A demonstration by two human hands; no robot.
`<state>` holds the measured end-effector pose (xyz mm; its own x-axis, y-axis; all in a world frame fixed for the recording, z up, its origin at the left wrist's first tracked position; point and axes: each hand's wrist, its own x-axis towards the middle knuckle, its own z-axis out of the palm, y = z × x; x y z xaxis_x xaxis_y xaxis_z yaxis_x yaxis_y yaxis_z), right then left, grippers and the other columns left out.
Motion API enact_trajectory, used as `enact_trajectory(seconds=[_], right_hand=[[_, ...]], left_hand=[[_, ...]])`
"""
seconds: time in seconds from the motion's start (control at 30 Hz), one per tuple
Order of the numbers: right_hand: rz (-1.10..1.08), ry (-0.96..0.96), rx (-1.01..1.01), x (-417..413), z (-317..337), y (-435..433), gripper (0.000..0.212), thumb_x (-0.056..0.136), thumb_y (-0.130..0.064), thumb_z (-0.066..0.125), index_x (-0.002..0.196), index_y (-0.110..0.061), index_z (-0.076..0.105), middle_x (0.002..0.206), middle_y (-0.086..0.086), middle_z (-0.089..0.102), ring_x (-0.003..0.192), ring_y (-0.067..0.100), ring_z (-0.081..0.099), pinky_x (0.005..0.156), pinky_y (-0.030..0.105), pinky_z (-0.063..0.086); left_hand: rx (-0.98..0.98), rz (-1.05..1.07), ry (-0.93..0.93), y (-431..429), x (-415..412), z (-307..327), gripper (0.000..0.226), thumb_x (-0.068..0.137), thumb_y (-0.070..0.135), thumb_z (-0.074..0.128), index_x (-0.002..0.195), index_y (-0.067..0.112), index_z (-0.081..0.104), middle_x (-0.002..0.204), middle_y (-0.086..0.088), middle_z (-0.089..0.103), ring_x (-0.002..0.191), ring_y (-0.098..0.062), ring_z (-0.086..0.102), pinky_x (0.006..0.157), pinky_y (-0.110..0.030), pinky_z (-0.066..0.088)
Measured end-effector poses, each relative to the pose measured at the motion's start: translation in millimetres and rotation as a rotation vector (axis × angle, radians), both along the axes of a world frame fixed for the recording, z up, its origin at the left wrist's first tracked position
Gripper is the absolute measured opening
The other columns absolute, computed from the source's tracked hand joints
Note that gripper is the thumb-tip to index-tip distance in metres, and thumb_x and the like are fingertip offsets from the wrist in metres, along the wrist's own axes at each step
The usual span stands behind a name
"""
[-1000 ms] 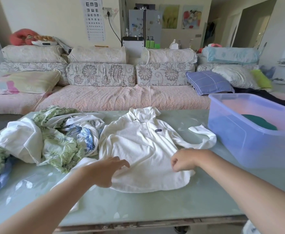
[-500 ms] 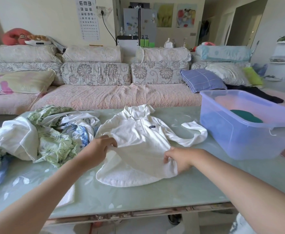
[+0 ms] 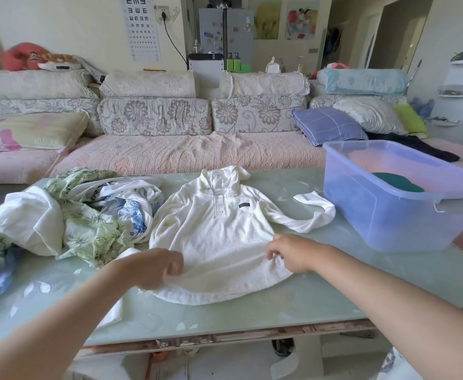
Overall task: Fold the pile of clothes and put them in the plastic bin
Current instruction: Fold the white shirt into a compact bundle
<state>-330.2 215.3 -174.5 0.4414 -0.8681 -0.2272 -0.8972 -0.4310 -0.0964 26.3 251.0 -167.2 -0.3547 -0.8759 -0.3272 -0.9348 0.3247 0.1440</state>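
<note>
White waffle-knit hooded top (image 3: 219, 242) lies face up on the glass-topped table (image 3: 252, 311), hood away from the person, buttons & small chest label showing.

Head view (the only one): left hand (image 3: 153, 267) sits at the lower left of the body w/ fingers curled down into the cloth. It's motion-blurred, so probably a pinch, but I can't tell how much fabric it has. Right hand (image 3: 293, 252) is at the lower right side, fingertips pinching a small ruck of the knit. Far sleeve (image 3: 315, 215) curls out toward the plastic bin (image 3: 389, 226), which stands at the table's right end w/ a dark green item (image 3: 397, 182) inside. Other sleeve (image 3: 112, 311) trails under the left forearm toward the near edge. Unfolded pile of clothes (image 3: 87, 215) (leaf print, blue print, white) sits just left of the top, touching its shoulder.

Judgement: top is spread, fold not yet made, most of the task left. Risks:
- Soft, stretchy knit: an uneven pull between the hands would skew the hem and give a lopsided fold.
- Trailing sleeve near the edge could slide off & drag the top.
- Pile touching the shoulder may get caught up in a fold.
- Smooth glass may let the whole garment slip instead of creasing.
</note>
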Motion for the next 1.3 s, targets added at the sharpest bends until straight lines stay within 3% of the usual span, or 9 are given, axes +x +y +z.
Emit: enact_trajectory(seconds=[0.2, 0.4, 0.5, 0.67, 0.83, 1.03, 1.1, 1.2, 1.3], right_hand=[[-0.013, -0.052, -0.110, -7, 25, -1, 0.045, 0.076, 0.007, 0.048, 0.082, -0.028, 0.075, 0.092, -0.008, 0.067, 0.086, 0.014, 0.064, 0.081, 0.031, 0.055], [-0.059, 0.102, 0.152, -20, 22, 9, 0.049, 0.076, -0.014, 0.062, 0.121, -0.034, 0.058, 0.114, -0.006, 0.050, 0.099, 0.018, 0.060, 0.085, 0.038, 0.056], [-0.004, 0.135, 0.094, -15, 10, 11, 0.064, 0.072, -0.022, 0.068, 0.130, -0.038, 0.047, 0.122, -0.005, 0.038, 0.116, 0.018, 0.047, 0.097, 0.036, 0.046], [0.173, -0.039, -0.238, -8, -2, 5, 0.020, 0.078, -0.008, 0.060, 0.088, -0.018, 0.074, 0.139, 0.001, 0.051, 0.126, 0.023, 0.048, 0.097, 0.025, 0.036], [0.064, -0.093, -0.206, -3, 21, 10, 0.014, 0.073, -0.010, 0.053, 0.066, -0.021, 0.047, 0.074, 0.000, 0.058, 0.075, 0.025, 0.054, 0.059, 0.032, 0.039], [-0.157, 0.202, 0.341, 2, 28, 7, 0.020, 0.072, -0.016, 0.057, 0.079, -0.004, 0.071, 0.075, 0.010, 0.072, 0.060, 0.026, 0.062, 0.060, 0.030, 0.049], [-0.202, 0.070, 0.376, 7, 30, 3, 0.014, 0.075, -0.019, 0.060, 0.074, -0.010, 0.072, 0.084, 0.010, 0.076, 0.063, 0.025, 0.070, 0.065, 0.030, 0.053], [-0.145, -0.092, -0.047, 16, 33, -13, 0.019, 0.082, -0.023, 0.050, 0.069, -0.022, 0.064, 0.080, -0.006, 0.070, 0.079, 0.020, 0.065, 0.070, 0.030, 0.050], [-0.081, -0.088, -0.189, 23, 20, -36, 0.027, 0.089, -0.025, 0.049, 0.111, -0.030, 0.065, 0.128, -0.004, 0.057, 0.121, 0.021, 0.052, 0.097, 0.035, 0.044]], left_hand=[[-0.299, -0.022, 0.097, 0, -12, 14, 0.063, 0.069, -0.014, 0.035, 0.084, 0.045, 0.053, 0.093, 0.018, 0.053, 0.082, -0.010, 0.055, 0.064, -0.025, 0.046], [0.359, -0.049, -0.035, 7, -14, 14, 0.044, 0.082, 0.002, 0.052, 0.084, 0.043, 0.068, 0.095, 0.019, 0.065, 0.076, -0.001, 0.064, 0.061, -0.015, 0.047], [0.215, -0.025, 0.062, 8, -26, 20, 0.016, 0.086, 0.026, 0.062, 0.092, 0.037, 0.071, 0.096, 0.020, 0.065, 0.079, 0.007, 0.059, 0.068, -0.011, 0.043], [-0.032, -0.058, 0.138, 3, -47, 5, 0.024, 0.089, 0.045, 0.063, 0.114, 0.045, 0.061, 0.118, 0.019, 0.054, 0.111, -0.003, 0.052, 0.098, -0.028, 0.042], [-0.210, -0.066, 0.194, -4, -65, -6, 0.049, 0.094, 0.042, 0.058, 0.141, 0.042, 0.043, 0.147, 0.013, 0.038, 0.140, -0.010, 0.029, 0.113, -0.038, 0.031], [0.002, -0.017, -0.037, -15, -65, -4, 0.054, 0.086, 0.054, 0.063, 0.136, 0.042, 0.048, 0.136, 0.006, 0.042, 0.130, -0.016, 0.036, 0.107, -0.043, 0.037], [0.023, -0.015, 0.031, -19, -72, 5, 0.033, 0.090, 0.048, 0.061, 0.120, 0.035, 0.064, 0.122, 0.011, 0.057, 0.114, -0.010, 0.052, 0.099, -0.032, 0.043], [-0.030, 0.044, 0.145, -32, -83, 9, 0.019, 0.093, 0.038, 0.058, 0.105, 0.031, 0.071, 0.107, 0.016, 0.066, 0.101, -0.009, 0.062, 0.083, -0.024, 0.045], [-0.258, 0.040, 0.130, -49, -87, 2, 0.031, 0.096, 0.038, 0.056, 0.127, 0.034, 0.058, 0.135, 0.010, 0.051, 0.127, -0.015, 0.047, 0.091, -0.031, 0.041]])
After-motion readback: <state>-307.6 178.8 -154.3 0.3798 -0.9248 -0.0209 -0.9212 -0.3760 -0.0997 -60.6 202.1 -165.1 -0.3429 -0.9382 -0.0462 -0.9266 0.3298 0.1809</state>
